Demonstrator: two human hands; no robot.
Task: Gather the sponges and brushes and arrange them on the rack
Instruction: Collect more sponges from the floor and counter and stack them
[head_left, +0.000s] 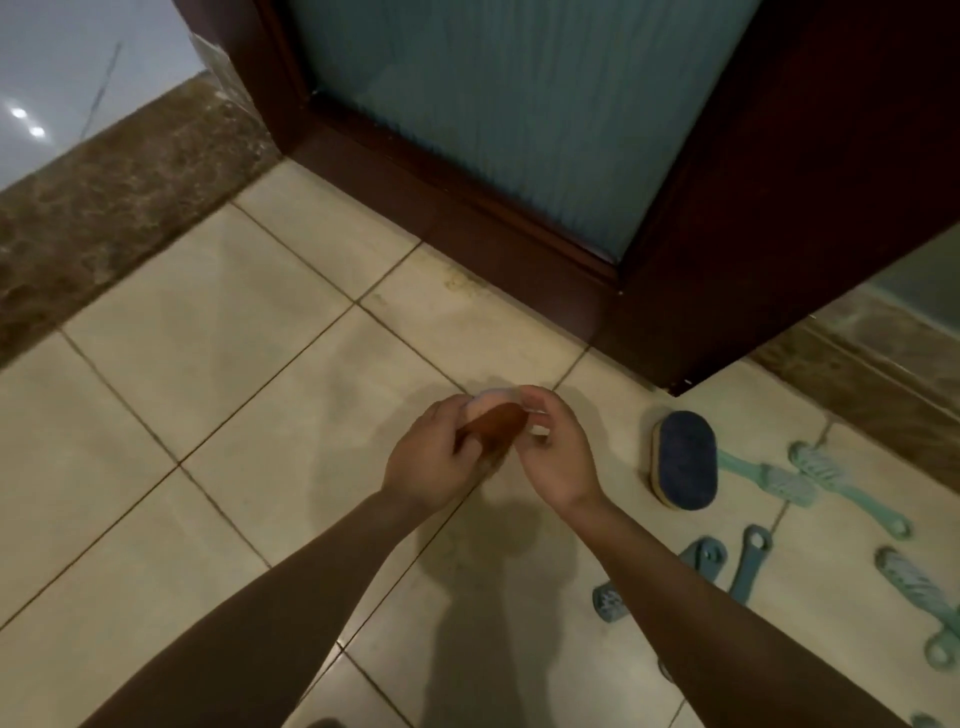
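Above the tiled floor, both hands meet on a brown-faced sponge (493, 423) with a pale pink layer behind it. My left hand (436, 457) grips its lower left side, and my right hand (556, 452) pinches its right end with the fingertips. A dark blue oval sponge (684, 460) with a tan base lies on the floor to the right. Several teal brushes lie beyond it, among them one (789, 486) next to the blue sponge, another (841, 483) further right, and one (922, 597) near the right edge. No rack is in view.
A dark wooden door frame (701, 322) with a ribbed glass panel (519, 104) stands ahead. A brown marble skirting (114, 208) runs along the left wall. Cream floor tiles (208, 338) spread to the left and front.
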